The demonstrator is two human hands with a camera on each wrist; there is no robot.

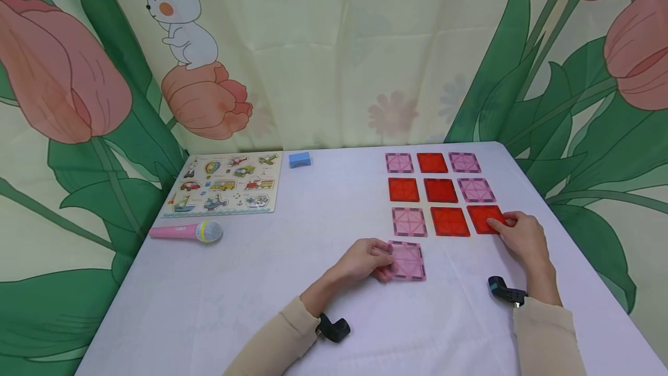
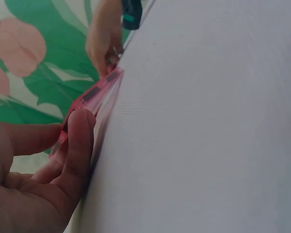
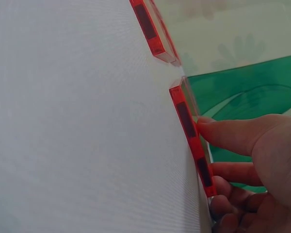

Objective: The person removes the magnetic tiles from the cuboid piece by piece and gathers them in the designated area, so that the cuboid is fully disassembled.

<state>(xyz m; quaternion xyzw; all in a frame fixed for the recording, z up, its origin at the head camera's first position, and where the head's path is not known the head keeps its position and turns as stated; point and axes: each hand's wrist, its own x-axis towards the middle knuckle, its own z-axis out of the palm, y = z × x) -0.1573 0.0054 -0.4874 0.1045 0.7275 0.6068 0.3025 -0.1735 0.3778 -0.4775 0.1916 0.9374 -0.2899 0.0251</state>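
In the head view my left hand [image 1: 363, 260] pinches the left edge of a pink magnetic tile [image 1: 408, 261] in front of the grid. The left wrist view shows that pink tile [image 2: 94, 94] tilted between thumb and fingers. My right hand [image 1: 524, 239] holds the outer edge of a red magnetic tile [image 1: 484, 219], the right end of the grid's front row. In the right wrist view the thumb lies on this red tile [image 3: 191, 138], with fingers along its side. Beside it lies another red tile [image 1: 450, 221]; a pink tile [image 1: 409, 222] ends the row at left.
Behind are two more rows of tiles, including a red tile [image 1: 440, 190] and a pink tile [image 1: 476, 190]. At left lie a picture puzzle board [image 1: 224, 184] and a pink toy microphone [image 1: 182, 231]. A blue block [image 1: 300, 159] sits near the back edge of the table [image 1: 250, 306].
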